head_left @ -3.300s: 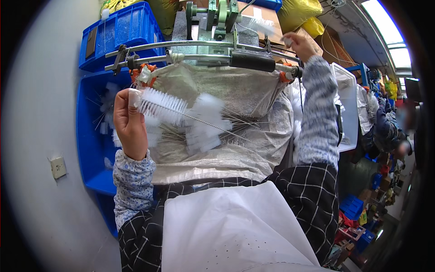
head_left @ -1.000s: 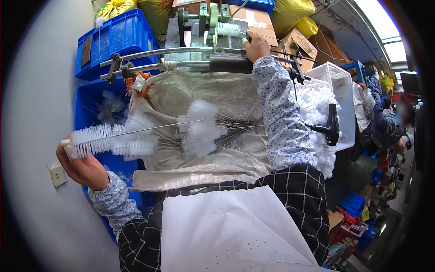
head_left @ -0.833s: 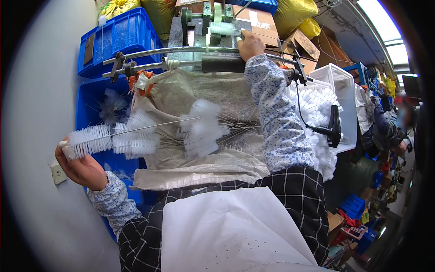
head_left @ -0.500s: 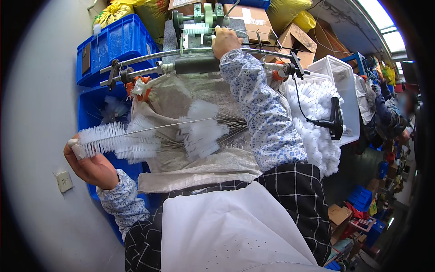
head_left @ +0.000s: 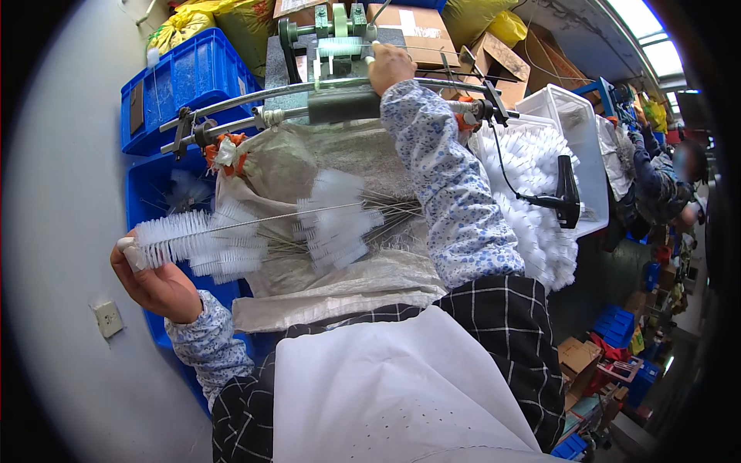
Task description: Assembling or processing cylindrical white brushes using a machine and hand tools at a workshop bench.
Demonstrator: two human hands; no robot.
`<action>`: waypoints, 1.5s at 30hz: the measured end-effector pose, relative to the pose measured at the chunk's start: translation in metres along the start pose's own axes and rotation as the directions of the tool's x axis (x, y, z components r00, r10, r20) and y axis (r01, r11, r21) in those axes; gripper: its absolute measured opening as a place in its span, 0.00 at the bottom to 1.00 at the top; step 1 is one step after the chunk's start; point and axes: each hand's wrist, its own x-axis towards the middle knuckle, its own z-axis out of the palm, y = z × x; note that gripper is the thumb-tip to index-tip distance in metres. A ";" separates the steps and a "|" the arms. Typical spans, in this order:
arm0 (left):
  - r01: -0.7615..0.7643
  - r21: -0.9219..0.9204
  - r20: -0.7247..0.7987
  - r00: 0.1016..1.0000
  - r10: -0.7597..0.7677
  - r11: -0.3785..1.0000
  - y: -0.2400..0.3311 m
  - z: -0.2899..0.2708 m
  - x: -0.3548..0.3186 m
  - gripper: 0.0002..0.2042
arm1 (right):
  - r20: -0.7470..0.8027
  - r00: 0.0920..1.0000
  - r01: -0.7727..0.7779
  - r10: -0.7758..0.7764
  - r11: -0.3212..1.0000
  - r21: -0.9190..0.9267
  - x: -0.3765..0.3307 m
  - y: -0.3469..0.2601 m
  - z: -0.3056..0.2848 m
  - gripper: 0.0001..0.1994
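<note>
My left hand (head_left: pixel 158 282) is closed on the bristled end of a white bottle brush (head_left: pixel 166 238). That brush's twisted wire stem points right, across several more white brushes (head_left: pixel 332 220) lying on a pale sack cloth (head_left: pixel 340 289). At the far side my right hand (head_left: pixel 391 68) pinches at the wire stem of another bottle brush (head_left: pixel 340 46), whose bristles lie against a small green machine (head_left: pixel 340 21) with a wheel. The fingertips partly hide that stem. A dark roller (head_left: pixel 343 104) and curved metal bars lie just nearer than the machine.
Blue crates (head_left: pixel 181 89) stand at the left by the wall. White bristle brushes (head_left: pixel 532 201) fill a box on the right, beside a black hair dryer (head_left: pixel 567 193). Cardboard boxes (head_left: pixel 494 69) are behind the machine. Another person (head_left: pixel 660 174) sits at the far right.
The whole view has shifted slightly. Both hands keep their grips, and the brush in my left hand lies much as before.
</note>
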 end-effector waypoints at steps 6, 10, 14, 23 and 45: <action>-0.008 -0.020 0.018 1.000 0.008 1.000 0.006 0.000 -0.001 0.14 | 0.011 1.000 0.000 0.000 1.000 0.017 -0.001 -0.029 0.005 0.09; -0.003 -0.032 0.020 1.000 0.003 0.999 0.003 0.001 0.000 0.14 | 0.006 1.000 -0.012 0.011 0.999 0.034 -0.002 -0.030 0.004 0.08; -0.018 -0.044 0.052 0.998 0.020 0.999 0.004 0.010 0.001 0.14 | 0.003 1.000 -0.016 0.016 0.998 0.068 -0.002 -0.037 0.004 0.09; -0.045 0.012 -0.007 0.999 0.045 0.999 0.014 0.012 0.000 0.14 | 0.028 1.000 -0.011 0.009 0.997 0.070 -0.003 -0.039 0.004 0.09; 0.027 0.010 -0.027 0.999 -0.026 1.000 -0.001 -0.016 -0.015 0.14 | 0.073 0.997 -0.026 0.029 0.999 -0.045 0.014 0.084 -0.038 0.13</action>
